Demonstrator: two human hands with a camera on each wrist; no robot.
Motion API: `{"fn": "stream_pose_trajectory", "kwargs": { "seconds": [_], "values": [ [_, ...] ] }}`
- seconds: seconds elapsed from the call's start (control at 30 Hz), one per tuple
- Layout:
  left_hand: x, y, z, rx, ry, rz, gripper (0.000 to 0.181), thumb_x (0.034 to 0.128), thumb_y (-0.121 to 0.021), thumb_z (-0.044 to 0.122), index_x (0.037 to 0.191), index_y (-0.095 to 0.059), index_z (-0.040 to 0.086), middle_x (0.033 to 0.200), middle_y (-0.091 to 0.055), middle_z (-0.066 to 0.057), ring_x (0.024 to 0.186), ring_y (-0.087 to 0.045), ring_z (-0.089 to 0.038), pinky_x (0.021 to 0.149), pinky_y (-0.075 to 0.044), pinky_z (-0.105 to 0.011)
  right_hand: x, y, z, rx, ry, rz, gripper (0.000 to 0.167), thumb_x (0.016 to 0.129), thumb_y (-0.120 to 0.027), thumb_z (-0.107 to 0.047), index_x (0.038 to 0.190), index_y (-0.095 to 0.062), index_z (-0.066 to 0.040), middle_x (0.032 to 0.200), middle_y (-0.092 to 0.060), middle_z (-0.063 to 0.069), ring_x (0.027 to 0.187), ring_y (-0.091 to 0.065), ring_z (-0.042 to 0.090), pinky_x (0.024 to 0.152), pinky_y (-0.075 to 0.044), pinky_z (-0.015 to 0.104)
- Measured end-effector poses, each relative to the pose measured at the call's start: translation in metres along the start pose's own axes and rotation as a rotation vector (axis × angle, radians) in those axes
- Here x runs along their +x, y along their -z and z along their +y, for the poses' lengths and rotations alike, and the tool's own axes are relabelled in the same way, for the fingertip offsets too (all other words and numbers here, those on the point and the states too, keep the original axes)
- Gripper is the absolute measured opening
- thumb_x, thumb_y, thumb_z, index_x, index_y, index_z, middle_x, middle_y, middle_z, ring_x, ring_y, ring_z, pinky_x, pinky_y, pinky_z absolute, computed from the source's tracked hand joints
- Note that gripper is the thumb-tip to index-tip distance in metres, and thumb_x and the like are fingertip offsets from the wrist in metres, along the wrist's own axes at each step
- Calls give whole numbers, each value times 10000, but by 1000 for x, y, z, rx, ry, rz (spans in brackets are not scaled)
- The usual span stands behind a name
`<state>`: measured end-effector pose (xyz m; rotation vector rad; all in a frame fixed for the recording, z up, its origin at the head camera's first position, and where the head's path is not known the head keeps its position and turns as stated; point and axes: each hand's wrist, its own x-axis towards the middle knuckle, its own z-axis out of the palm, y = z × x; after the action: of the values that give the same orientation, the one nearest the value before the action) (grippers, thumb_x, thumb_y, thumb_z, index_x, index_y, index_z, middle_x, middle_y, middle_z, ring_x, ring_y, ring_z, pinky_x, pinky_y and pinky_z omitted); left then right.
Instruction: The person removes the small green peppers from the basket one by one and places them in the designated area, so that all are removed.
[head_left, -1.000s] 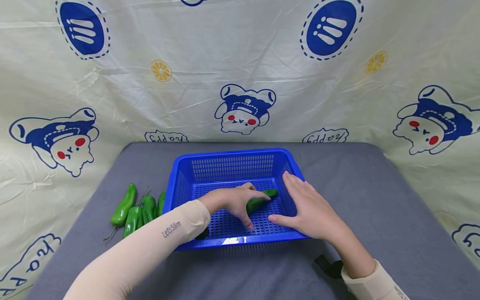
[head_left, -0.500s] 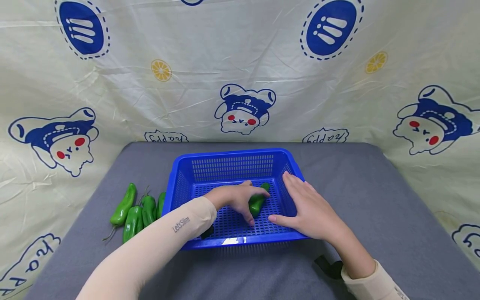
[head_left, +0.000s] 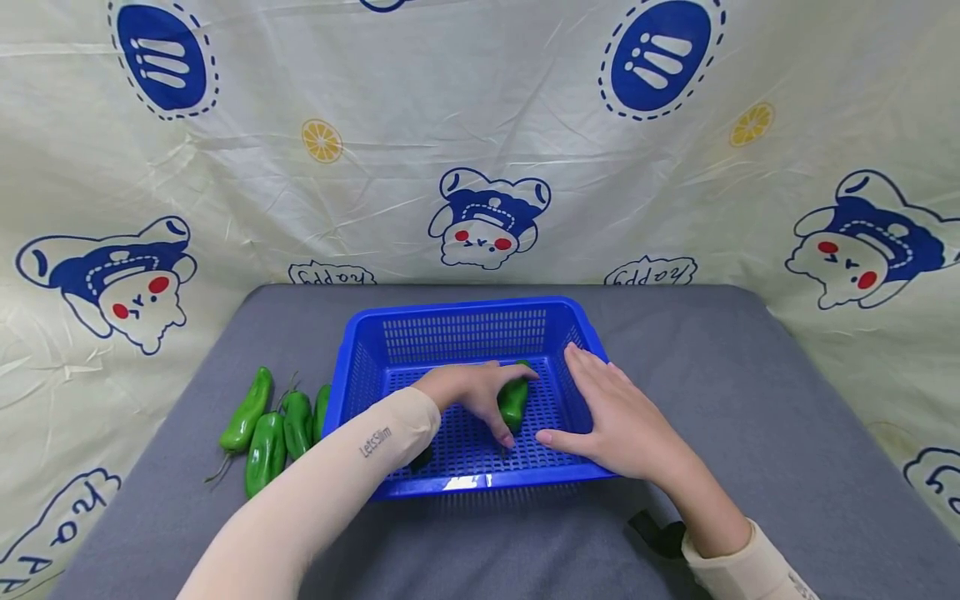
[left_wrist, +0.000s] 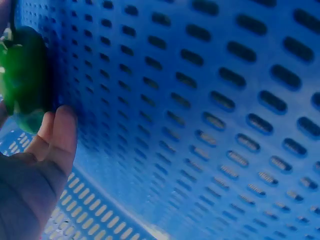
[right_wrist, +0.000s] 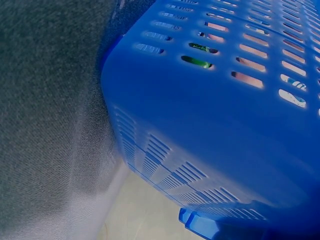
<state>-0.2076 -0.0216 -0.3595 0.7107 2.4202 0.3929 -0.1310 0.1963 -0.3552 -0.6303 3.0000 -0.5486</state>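
Observation:
Inside the blue slotted basket (head_left: 461, 307), my left hand (head_left: 474, 393) holds a green pepper (head_left: 513, 408) between thumb and fingers. In the left wrist view the same pepper (left_wrist: 27, 75) shows at the left edge, with its stem upward and fingertips (left_wrist: 65, 122) against its lower end. My right hand (head_left: 622, 421) reaches over the basket's right side, its fingers straight and thumb spread apart over the basket floor. Nothing is between them. The right wrist view shows the outside of the basket wall (right_wrist: 165, 95), with bits of green and of a hand through its slots.
Several green peppers (head_left: 266, 454) lie on the grey cloth (head_left: 675, 333) left of the basket, one partly hidden behind its rim. A black strap (head_left: 658, 533) hangs at my right wrist. A patterned white curtain (head_left: 495, 108) rises behind the table.
My left hand has shifted slightly rightward. The pepper in it has turned from lying slantwise to pointing away from me, nearly straight. The right hand and the basket stay in place.

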Motion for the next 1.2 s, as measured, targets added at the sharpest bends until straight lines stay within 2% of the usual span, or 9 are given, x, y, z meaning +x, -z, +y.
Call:
{"fn": "stream_pose_trajectory", "kwargs": {
  "seconds": [0.13, 0.27, 0.37, 0.57, 0.73, 0.83, 0.97, 1.2],
  "values": [
    [5, 0, -6, -19, -15, 3, 942, 786, -788, 538, 1550, -263, 372, 1392, -475, -48, 1209, -481, -196, 1052, -434, -442, 0, 0, 0, 1, 3, -2, 1159, 802, -587, -773, 1592, -119, -66, 1669, -139, 102, 1538, -154, 332, 1233, -135, 556],
    [9, 2, -9, -22, -13, 27, 893, 807, -751, 570, 1542, -290, 359, 1345, -500, -54, 1182, -498, -192, 1045, -436, -428, -1, 0, 1, 1, 3, -2, 1160, 802, -577, -782, 1593, -114, -69, 1669, -138, 102, 1539, -151, 331, 1232, -135, 558],
    [11, 2, -8, -16, 16, 38, 923, 785, -782, 551, 1541, -283, 370, 1312, -509, -57, 1145, -518, -192, 1018, -453, -427, -1, 0, 1, 2, -1, -3, 1162, 800, -583, -778, 1593, -111, -73, 1670, -135, 102, 1540, -148, 331, 1234, -130, 555],
    [12, -1, 0, 38, 75, 45, 1035, 731, -830, 545, 1550, -215, 393, 1503, -395, -125, 1277, -502, -261, 1047, -444, -490, 0, -1, 1, -4, 3, 5, 1149, 804, -629, -732, 1590, -131, -59, 1668, -145, 106, 1538, -156, 327, 1232, -136, 558],
    [11, -3, 6, 73, 79, 48, 1057, 706, -857, 513, 1531, -208, 389, 1510, -367, -150, 1266, -516, -275, 1017, -467, -481, 0, 0, 1, -5, 16, 11, 1164, 797, -582, -782, 1587, -142, -49, 1665, -157, 117, 1535, -166, 331, 1230, -141, 559],
    [11, -2, 7, 45, 67, 50, 1057, 700, -876, 466, 1522, -215, 390, 1387, -436, -103, 1152, -539, -221, 976, -483, -447, 0, 0, 1, -8, 16, 13, 1163, 797, -577, -786, 1587, -145, -50, 1664, -160, 114, 1536, -168, 325, 1233, -141, 553],
    [12, -2, 6, -37, 54, 57, 1033, 702, -892, 362, 1507, -244, 372, 1253, -474, -71, 1048, -538, -189, 938, -485, -412, 0, 0, 1, -5, 9, 9, 1158, 799, -598, -767, 1587, -143, -51, 1664, -161, 116, 1535, -167, 332, 1232, -140, 556],
    [4, 1, 4, -119, 47, 85, 1034, 702, -881, 223, 1506, -241, 342, 1256, -435, -113, 1027, -524, -216, 873, -496, -383, 1, 0, 1, -2, 7, 3, 1187, 783, -548, -821, 1590, -128, -58, 1666, -150, 114, 1534, -163, 343, 1230, -139, 561]
  ]
}}
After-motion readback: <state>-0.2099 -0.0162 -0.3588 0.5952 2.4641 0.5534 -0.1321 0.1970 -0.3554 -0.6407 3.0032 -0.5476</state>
